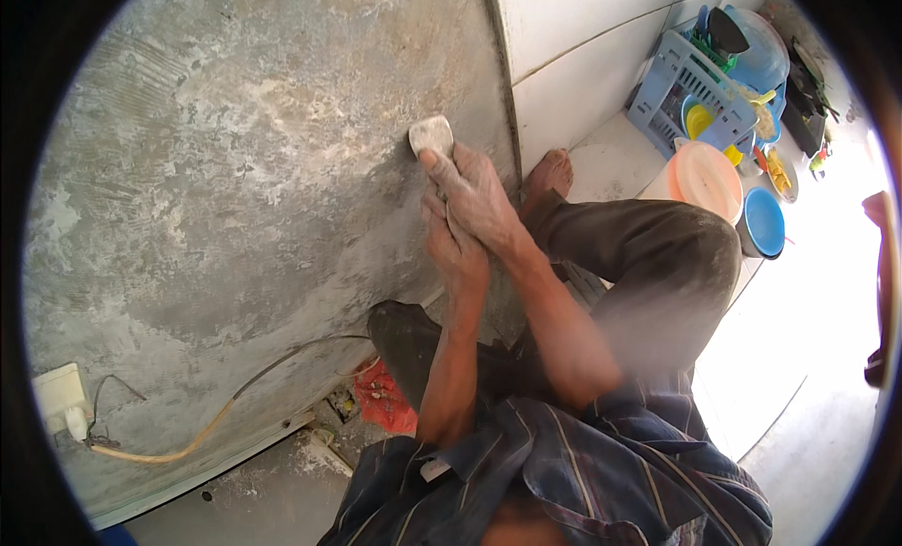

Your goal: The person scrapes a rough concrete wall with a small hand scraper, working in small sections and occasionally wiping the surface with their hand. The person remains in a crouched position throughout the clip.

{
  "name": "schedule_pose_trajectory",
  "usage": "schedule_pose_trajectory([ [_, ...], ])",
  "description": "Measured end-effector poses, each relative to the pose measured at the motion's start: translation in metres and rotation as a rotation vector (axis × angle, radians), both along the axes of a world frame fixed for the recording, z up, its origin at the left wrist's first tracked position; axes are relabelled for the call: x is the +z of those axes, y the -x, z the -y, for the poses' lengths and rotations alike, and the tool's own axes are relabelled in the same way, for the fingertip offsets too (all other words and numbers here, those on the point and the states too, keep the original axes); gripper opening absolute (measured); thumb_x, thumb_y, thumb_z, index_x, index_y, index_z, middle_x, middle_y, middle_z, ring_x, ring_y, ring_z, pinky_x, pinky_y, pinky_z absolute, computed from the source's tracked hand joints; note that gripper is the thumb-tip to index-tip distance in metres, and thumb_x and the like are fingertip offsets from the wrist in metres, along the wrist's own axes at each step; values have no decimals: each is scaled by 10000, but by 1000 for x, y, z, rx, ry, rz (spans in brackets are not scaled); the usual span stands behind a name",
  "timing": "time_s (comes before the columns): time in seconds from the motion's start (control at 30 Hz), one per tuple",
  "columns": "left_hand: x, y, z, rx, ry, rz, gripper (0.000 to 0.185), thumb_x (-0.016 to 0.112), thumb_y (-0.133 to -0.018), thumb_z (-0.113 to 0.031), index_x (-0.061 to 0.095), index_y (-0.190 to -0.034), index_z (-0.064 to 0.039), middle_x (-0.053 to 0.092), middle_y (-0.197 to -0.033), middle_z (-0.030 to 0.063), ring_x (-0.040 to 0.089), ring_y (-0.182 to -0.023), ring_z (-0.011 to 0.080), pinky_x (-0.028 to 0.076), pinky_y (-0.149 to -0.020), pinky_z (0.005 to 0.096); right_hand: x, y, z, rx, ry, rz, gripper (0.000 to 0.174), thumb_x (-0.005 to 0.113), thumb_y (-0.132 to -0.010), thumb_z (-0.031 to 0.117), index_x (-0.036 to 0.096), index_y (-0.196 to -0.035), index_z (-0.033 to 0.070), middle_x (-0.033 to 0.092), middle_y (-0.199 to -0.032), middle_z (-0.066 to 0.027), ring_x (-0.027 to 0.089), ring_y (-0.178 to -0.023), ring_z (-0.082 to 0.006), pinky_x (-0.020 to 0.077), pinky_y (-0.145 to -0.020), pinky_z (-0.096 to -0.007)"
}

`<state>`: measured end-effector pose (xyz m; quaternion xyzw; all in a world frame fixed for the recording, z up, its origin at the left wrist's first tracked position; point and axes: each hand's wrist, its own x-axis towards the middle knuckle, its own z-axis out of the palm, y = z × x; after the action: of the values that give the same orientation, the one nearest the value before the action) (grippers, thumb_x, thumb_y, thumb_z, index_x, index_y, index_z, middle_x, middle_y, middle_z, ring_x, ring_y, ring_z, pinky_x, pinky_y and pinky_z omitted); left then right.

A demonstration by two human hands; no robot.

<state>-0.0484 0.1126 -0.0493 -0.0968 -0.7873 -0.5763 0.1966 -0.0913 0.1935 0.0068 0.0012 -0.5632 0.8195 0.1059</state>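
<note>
Both my hands are clasped together at the middle of the view, grey with dust. They hold a scraper with a pale, dusty flat blade (431, 135), its edge against the patchy grey plastered wall (254, 193). My right hand (479, 193) is uppermost, its thumb by the base of the blade. My left hand (454, 243) wraps below and beside it. The scraper's handle is hidden inside my fingers.
A socket (60, 398) with a plug and cable (211, 426) sits low on the wall. A red plastic bag (382, 398) lies by my knee. White tiles (578, 74) adjoin the wall. At right stand a blue crate (669, 88), a lidded bucket (708, 179) and a blue container (764, 222).
</note>
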Motion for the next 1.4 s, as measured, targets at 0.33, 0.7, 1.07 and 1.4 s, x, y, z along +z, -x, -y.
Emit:
schedule_pose_trajectory([
  [0.33,8,3,-3,1,-16,-68,475,516,-1176,-328,659,-1399,66,775,-1119,297,796,-1056,428,604,-842,472,6,3,-4,32,2,40,573,656,-1128,539,611,-902,14,542,-712,4,493,-619,-74,412,-503,-312],
  [0.7,5,4,-9,1,-3,-69,490,500,-1187,-308,612,-1458,84,755,-1208,292,778,-1058,450,596,-874,481,3,1,-7,-3,-52,42,586,660,-1126,525,602,-860,6,553,-679,-6,529,-623,-85,425,-505,-321],
  [1.07,9,6,-9,-8,-13,-91,462,484,-1197,-319,634,-1393,71,740,-1172,254,767,-1022,441,581,-811,473,10,3,-9,20,-99,173,620,656,-1118,555,629,-880,-17,571,-669,-20,525,-613,-91,438,-520,-324],
  [1.4,18,5,-12,-3,-21,-102,470,499,-1194,-336,625,-1367,82,742,-1166,269,774,-1056,408,585,-831,487,9,4,-11,-38,-140,9,606,655,-1120,554,624,-869,3,569,-687,-14,522,-635,-86,431,-521,-338],
])
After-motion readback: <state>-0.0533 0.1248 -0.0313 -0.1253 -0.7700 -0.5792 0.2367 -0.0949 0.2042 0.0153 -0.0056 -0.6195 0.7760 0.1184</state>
